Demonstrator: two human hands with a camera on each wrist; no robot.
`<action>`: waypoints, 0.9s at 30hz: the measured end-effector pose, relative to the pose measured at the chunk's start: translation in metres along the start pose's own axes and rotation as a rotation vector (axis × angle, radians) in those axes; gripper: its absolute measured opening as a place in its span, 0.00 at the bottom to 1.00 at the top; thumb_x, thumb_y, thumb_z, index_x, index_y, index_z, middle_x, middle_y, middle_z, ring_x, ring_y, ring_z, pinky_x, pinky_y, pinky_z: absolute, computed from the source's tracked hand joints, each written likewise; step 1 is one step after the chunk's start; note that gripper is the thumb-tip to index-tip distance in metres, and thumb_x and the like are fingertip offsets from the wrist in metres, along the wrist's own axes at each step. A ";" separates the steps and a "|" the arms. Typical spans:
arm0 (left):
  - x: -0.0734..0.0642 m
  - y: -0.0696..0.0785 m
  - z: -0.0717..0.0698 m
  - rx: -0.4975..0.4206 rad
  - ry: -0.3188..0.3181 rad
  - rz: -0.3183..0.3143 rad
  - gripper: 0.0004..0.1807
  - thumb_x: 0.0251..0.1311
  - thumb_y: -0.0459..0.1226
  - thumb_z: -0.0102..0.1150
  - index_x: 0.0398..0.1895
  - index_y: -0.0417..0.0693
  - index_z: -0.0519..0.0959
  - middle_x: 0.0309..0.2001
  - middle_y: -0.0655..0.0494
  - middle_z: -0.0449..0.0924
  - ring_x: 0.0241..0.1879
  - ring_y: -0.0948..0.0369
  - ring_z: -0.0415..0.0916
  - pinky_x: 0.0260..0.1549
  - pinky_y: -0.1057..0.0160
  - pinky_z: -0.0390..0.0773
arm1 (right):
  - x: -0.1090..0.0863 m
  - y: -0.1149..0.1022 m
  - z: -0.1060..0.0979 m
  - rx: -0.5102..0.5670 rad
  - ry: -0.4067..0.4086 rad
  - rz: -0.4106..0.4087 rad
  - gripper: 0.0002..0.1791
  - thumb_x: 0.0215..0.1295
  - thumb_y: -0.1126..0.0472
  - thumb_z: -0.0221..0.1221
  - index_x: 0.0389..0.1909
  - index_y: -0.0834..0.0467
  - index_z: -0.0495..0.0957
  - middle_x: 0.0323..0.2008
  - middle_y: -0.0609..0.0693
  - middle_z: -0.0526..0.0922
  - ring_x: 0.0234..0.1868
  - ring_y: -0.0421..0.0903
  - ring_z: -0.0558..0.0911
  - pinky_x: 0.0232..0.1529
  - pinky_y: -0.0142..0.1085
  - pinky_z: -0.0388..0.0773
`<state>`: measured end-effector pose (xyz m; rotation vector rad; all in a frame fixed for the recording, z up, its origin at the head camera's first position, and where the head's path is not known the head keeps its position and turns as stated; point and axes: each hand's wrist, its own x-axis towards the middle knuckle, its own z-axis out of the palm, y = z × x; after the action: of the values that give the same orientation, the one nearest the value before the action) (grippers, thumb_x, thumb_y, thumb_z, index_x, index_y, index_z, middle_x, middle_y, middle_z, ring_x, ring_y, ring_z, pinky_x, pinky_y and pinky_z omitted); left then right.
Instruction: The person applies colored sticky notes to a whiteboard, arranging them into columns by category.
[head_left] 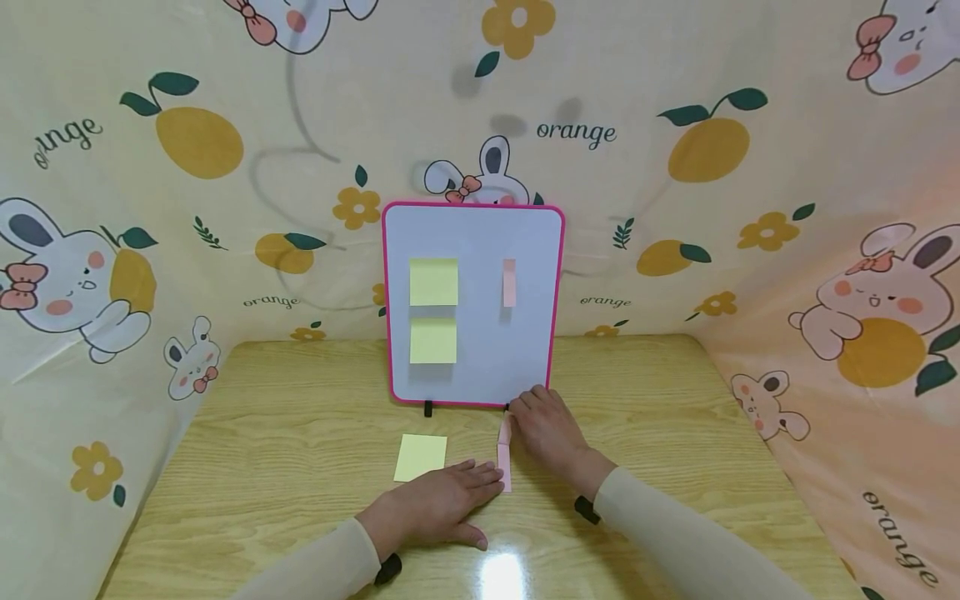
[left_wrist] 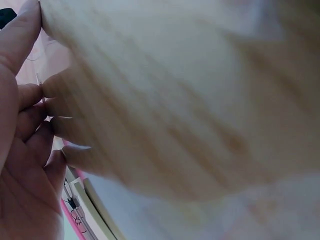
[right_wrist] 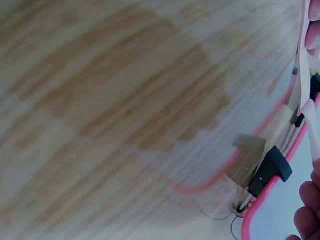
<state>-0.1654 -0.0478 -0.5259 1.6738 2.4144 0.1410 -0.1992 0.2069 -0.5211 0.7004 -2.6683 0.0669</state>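
A narrow pink sticky note strip (head_left: 504,468) lies on the table below the whiteboard, its far part bent up toward my right hand (head_left: 551,429). The right thumb and fingers pinch that raised far end near the board's lower edge. In the right wrist view the lifted pink strip (right_wrist: 311,127) runs down to the fingertips (right_wrist: 309,220). My left hand (head_left: 435,504) lies palm down with fingers extended, fingertips at the strip's near part. In the left wrist view the left fingers (left_wrist: 37,120) rest straight on the tabletop. A yellow sticky note (head_left: 422,457) lies just beyond the left hand.
The pink-framed whiteboard (head_left: 480,242) stands upright at the back, on small black feet (head_left: 428,408). Stuck to it are an upper yellow note (head_left: 433,282), a lower yellow note (head_left: 432,340) and a pink strip (head_left: 509,283). A patterned cloth (head_left: 615,50) encloses the wooden table (head_left: 285,433).
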 end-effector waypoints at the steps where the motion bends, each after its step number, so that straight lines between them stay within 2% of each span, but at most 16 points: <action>1: 0.000 0.000 0.000 -0.003 0.001 -0.001 0.44 0.74 0.65 0.49 0.82 0.47 0.63 0.83 0.53 0.60 0.82 0.57 0.57 0.82 0.56 0.59 | 0.001 0.000 0.000 0.001 0.003 0.003 0.05 0.72 0.61 0.66 0.40 0.57 0.80 0.36 0.50 0.84 0.41 0.51 0.76 0.42 0.42 0.76; 5: 0.000 -0.001 0.002 -0.003 0.016 0.001 0.44 0.74 0.65 0.49 0.82 0.47 0.64 0.82 0.52 0.60 0.82 0.57 0.57 0.82 0.57 0.59 | 0.004 0.001 -0.004 0.007 0.040 0.012 0.05 0.72 0.60 0.66 0.38 0.56 0.80 0.35 0.49 0.84 0.41 0.50 0.77 0.40 0.41 0.75; 8: 0.000 -0.002 0.003 -0.001 0.019 0.003 0.45 0.73 0.65 0.49 0.82 0.47 0.64 0.82 0.52 0.61 0.82 0.58 0.57 0.82 0.57 0.59 | 0.010 0.003 -0.010 0.004 0.115 -0.006 0.05 0.71 0.61 0.68 0.38 0.55 0.80 0.36 0.48 0.85 0.42 0.51 0.79 0.40 0.41 0.75; 13: 0.000 -0.002 0.003 -0.019 0.003 -0.007 0.45 0.73 0.66 0.49 0.82 0.48 0.63 0.83 0.54 0.59 0.82 0.58 0.56 0.82 0.57 0.59 | 0.025 0.010 -0.027 -0.029 0.331 -0.083 0.06 0.66 0.64 0.70 0.37 0.57 0.81 0.36 0.49 0.86 0.43 0.51 0.82 0.40 0.42 0.80; 17: -0.001 -0.003 0.003 -0.045 0.001 -0.012 0.45 0.73 0.66 0.48 0.83 0.48 0.62 0.83 0.54 0.58 0.83 0.57 0.55 0.82 0.56 0.58 | 0.040 0.017 -0.038 -0.095 0.506 -0.135 0.04 0.66 0.67 0.67 0.36 0.60 0.80 0.37 0.52 0.87 0.42 0.54 0.83 0.40 0.44 0.83; 19: 0.000 -0.003 0.003 -0.060 -0.002 -0.013 0.45 0.73 0.66 0.49 0.83 0.48 0.62 0.83 0.54 0.58 0.83 0.57 0.55 0.82 0.56 0.58 | 0.046 0.021 -0.040 -0.126 0.567 -0.161 0.04 0.67 0.67 0.65 0.36 0.61 0.79 0.37 0.54 0.86 0.41 0.55 0.83 0.39 0.45 0.83; 22: 0.000 -0.004 0.003 -0.073 0.000 -0.013 0.45 0.73 0.66 0.49 0.83 0.48 0.62 0.83 0.54 0.58 0.83 0.57 0.55 0.82 0.55 0.58 | 0.054 0.024 -0.043 -0.167 0.606 -0.186 0.03 0.67 0.68 0.65 0.36 0.62 0.80 0.38 0.55 0.86 0.41 0.55 0.83 0.39 0.44 0.83; 27: 0.000 -0.004 0.004 -0.080 0.009 -0.015 0.45 0.72 0.66 0.50 0.83 0.49 0.62 0.83 0.54 0.58 0.83 0.57 0.55 0.82 0.56 0.58 | 0.061 0.027 -0.046 -0.210 0.578 -0.186 0.03 0.68 0.68 0.65 0.36 0.63 0.81 0.39 0.55 0.86 0.42 0.55 0.82 0.42 0.43 0.84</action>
<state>-0.1682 -0.0498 -0.5303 1.6240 2.3932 0.2399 -0.2458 0.2089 -0.4546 0.7249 -2.0188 -0.0537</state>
